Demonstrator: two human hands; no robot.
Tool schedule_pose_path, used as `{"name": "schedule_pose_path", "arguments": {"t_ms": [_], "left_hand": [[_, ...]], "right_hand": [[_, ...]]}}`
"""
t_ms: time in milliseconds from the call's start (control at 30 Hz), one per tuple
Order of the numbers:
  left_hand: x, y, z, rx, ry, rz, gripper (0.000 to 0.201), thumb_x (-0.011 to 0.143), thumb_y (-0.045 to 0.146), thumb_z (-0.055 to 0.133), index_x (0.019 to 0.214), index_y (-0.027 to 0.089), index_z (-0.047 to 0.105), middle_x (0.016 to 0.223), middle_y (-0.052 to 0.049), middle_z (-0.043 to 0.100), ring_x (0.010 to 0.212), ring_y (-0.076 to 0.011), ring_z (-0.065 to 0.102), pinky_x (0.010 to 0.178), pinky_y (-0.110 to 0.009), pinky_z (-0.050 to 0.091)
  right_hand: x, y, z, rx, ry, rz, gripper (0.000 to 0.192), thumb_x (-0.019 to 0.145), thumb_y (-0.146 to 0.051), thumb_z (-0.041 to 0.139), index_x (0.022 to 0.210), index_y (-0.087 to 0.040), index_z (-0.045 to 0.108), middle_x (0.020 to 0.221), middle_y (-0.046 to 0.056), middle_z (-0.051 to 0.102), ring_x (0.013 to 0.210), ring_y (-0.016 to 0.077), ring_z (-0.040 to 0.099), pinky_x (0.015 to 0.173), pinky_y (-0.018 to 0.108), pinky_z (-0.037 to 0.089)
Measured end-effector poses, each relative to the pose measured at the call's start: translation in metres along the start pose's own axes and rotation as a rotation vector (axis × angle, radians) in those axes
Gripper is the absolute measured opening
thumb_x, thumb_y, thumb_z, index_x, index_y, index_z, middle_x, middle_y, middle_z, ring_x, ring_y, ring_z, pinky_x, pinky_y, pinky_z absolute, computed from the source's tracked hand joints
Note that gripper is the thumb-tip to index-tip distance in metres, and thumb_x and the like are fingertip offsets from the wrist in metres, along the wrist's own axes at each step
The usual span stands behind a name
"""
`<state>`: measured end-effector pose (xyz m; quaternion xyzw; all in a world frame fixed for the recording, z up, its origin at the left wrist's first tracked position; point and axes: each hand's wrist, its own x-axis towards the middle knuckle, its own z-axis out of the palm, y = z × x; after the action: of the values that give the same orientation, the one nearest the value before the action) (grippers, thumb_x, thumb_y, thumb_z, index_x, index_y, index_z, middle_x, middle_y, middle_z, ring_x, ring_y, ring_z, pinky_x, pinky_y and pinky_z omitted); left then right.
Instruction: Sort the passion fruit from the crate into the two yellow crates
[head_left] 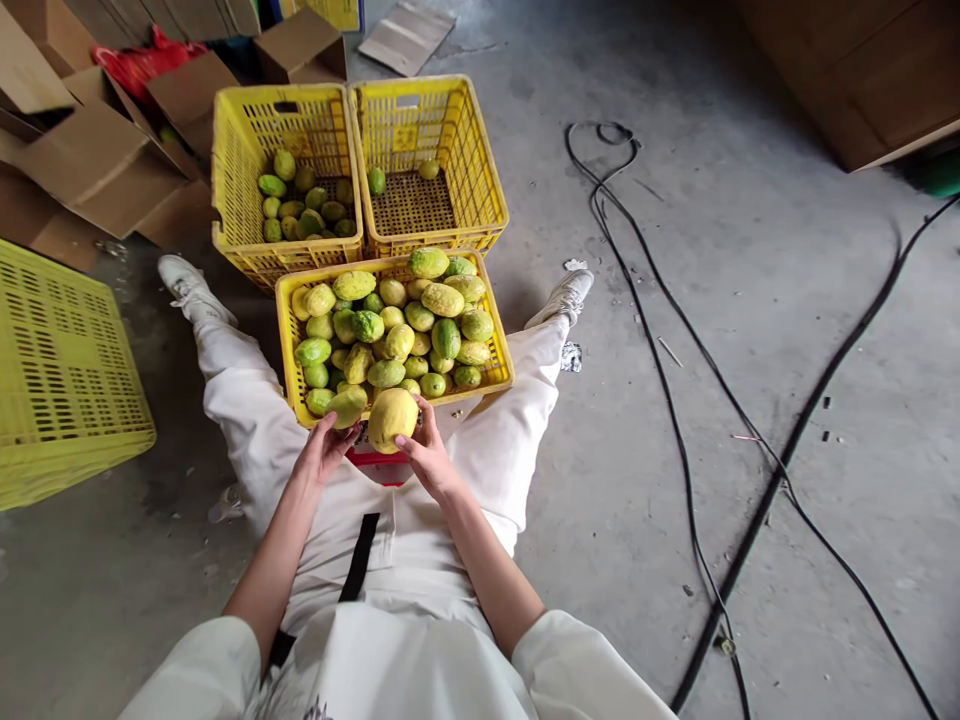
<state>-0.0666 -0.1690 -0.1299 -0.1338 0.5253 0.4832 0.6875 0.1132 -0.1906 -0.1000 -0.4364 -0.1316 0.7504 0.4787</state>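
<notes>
Head view: your right hand and left hand cup the yellow fruit at the heaped crate's 6 o'clock rim; grip looks fingertip-light, so it could slip onto the floor.

This looks like a storeroom or packing shed for fruit. The floor is bare grey concrete. Yellow crates full of green fruit sit at twelve o'clock, cardboard boxes at ten o'clock, black cables at two o'clock.
</notes>
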Motion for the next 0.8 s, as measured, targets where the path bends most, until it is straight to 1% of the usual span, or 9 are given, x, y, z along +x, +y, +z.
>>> {"name": "schedule_pose_path", "arguments": {"t_ms": [67,133,233,333,433,533,667,733,800], "left_hand": [[0.0006,0.0003,-0.0013,0.014,0.014,-0.003,0.026,0.092,0.010,0.053,0.116,0.014,0.064,0.089,-0.005,0.074,0.076,-0.0159,0.070,0.072,-0.028,0.061],[0.0008,0.0006,-0.0020,0.019,0.023,-0.007,0.030,0.092,0.012,0.054,0.120,0.016,0.063,0.089,-0.005,0.073,0.076,-0.0160,0.069,0.074,-0.029,0.061],[-0.0004,0.0011,-0.0010,0.007,-0.023,-0.010,0.037,0.092,0.018,0.056,0.129,0.018,0.059,0.101,-0.007,0.074,0.088,-0.0189,0.071,0.080,-0.031,0.061],[-0.0019,0.0015,0.0014,0.000,-0.059,0.006,0.037,0.093,0.018,0.054,0.130,0.020,0.059,0.105,-0.007,0.074,0.095,-0.0197,0.071,0.082,-0.031,0.062],[-0.0027,0.0016,0.0026,0.004,-0.043,0.024,0.035,0.092,0.017,0.055,0.126,0.021,0.061,0.100,-0.005,0.075,0.090,-0.0186,0.072,0.081,-0.030,0.062],[-0.0033,0.0017,0.0028,0.014,-0.041,0.015,0.032,0.093,0.018,0.054,0.124,0.019,0.062,0.096,-0.005,0.075,0.086,-0.0170,0.072,0.082,-0.029,0.062],[-0.0042,0.0018,0.0036,0.007,-0.038,-0.005,0.035,0.093,0.019,0.054,0.127,0.020,0.061,0.095,-0.006,0.075,0.085,-0.0180,0.072,0.082,-0.030,0.061],[-0.0045,0.0019,0.0046,0.002,-0.030,-0.003,0.039,0.092,0.017,0.055,0.130,0.021,0.060,0.096,-0.006,0.075,0.086,-0.0182,0.072,0.081,-0.029,0.061],[-0.0049,0.0022,0.0062,0.000,-0.013,0.007,0.040,0.092,0.016,0.053,0.132,0.020,0.058,0.094,-0.005,0.076,0.083,-0.0173,0.073,0.078,-0.027,0.061]], "right_hand": [[-0.0001,-0.0007,0.0005,0.023,0.006,0.002,0.072,0.060,-0.032,0.087,0.121,-0.034,0.048,0.107,-0.001,0.068,0.102,0.0199,0.064,0.089,0.032,0.054],[0.0002,-0.0011,0.0008,0.047,0.024,-0.007,0.069,0.059,-0.029,0.087,0.117,-0.033,0.050,0.105,-0.001,0.068,0.100,0.0184,0.064,0.088,0.030,0.054],[0.0012,-0.0015,0.0003,0.072,0.058,-0.027,0.068,0.056,-0.026,0.088,0.113,-0.032,0.051,0.106,-0.002,0.066,0.097,0.0169,0.064,0.087,0.029,0.055],[0.0026,-0.0014,-0.0010,0.078,0.098,-0.028,0.072,0.055,-0.026,0.089,0.116,-0.034,0.051,0.107,-0.002,0.066,0.097,0.0175,0.064,0.085,0.029,0.055],[0.0040,-0.0014,-0.0021,0.082,0.115,-0.034,0.073,0.057,-0.029,0.087,0.119,-0.035,0.051,0.107,-0.001,0.067,0.100,0.0195,0.064,0.085,0.030,0.056],[0.0055,-0.0016,-0.0021,0.113,0.115,-0.064,0.071,0.058,-0.033,0.087,0.120,-0.034,0.053,0.110,0.000,0.068,0.102,0.0206,0.065,0.089,0.032,0.056],[0.0067,-0.0006,-0.0025,0.121,0.107,-0.056,0.070,0.058,-0.039,0.086,0.120,-0.032,0.055,0.112,0.002,0.069,0.106,0.0230,0.064,0.092,0.034,0.055],[0.0066,0.0003,-0.0031,0.111,0.119,-0.044,0.070,0.058,-0.040,0.087,0.120,-0.033,0.055,0.113,0.002,0.069,0.106,0.0223,0.064,0.091,0.033,0.055],[0.0061,0.0005,-0.0036,0.111,0.129,-0.043,0.073,0.057,-0.036,0.088,0.121,-0.034,0.054,0.115,0.001,0.067,0.106,0.0203,0.063,0.091,0.031,0.054]]}}
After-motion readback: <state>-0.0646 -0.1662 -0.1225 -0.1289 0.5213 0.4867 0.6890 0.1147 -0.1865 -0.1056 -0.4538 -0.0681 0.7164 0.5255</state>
